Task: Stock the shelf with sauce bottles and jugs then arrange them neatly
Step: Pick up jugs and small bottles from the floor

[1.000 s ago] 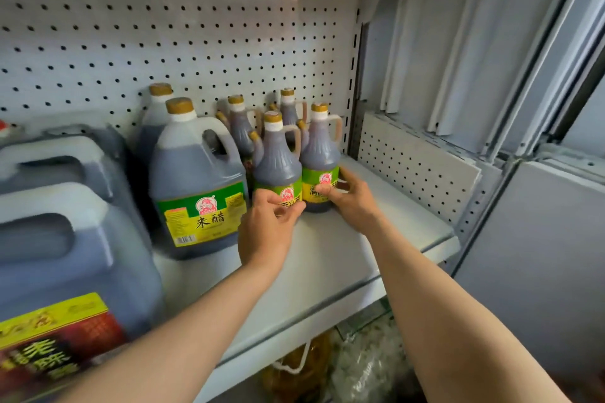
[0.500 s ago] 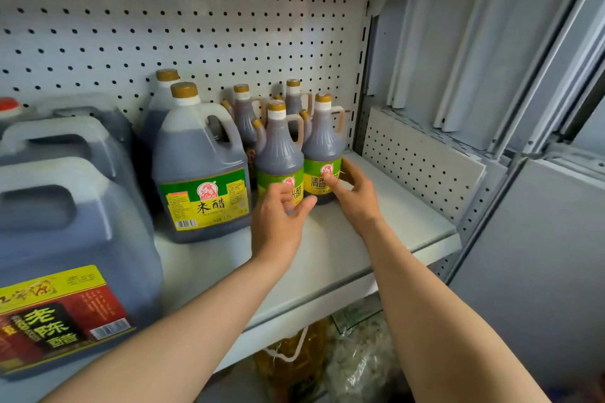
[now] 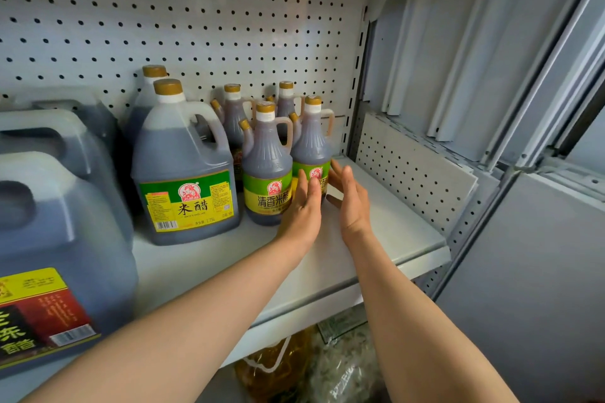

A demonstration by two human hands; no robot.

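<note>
**Occlusions and cut-offs, head view**

The left hand and right hand cover most of the right front bottle's label. Rear bottles show only necks and caps behind the front row. Lower left, the large jug is cut by the frame edge, its label partly lost. Below the shelf, bagged goods are dim and unidentifiable

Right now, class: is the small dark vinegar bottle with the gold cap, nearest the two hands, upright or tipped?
Upright. The small dark vinegar bottle stands on the white shelf, its gold cap straight above its base.
</note>
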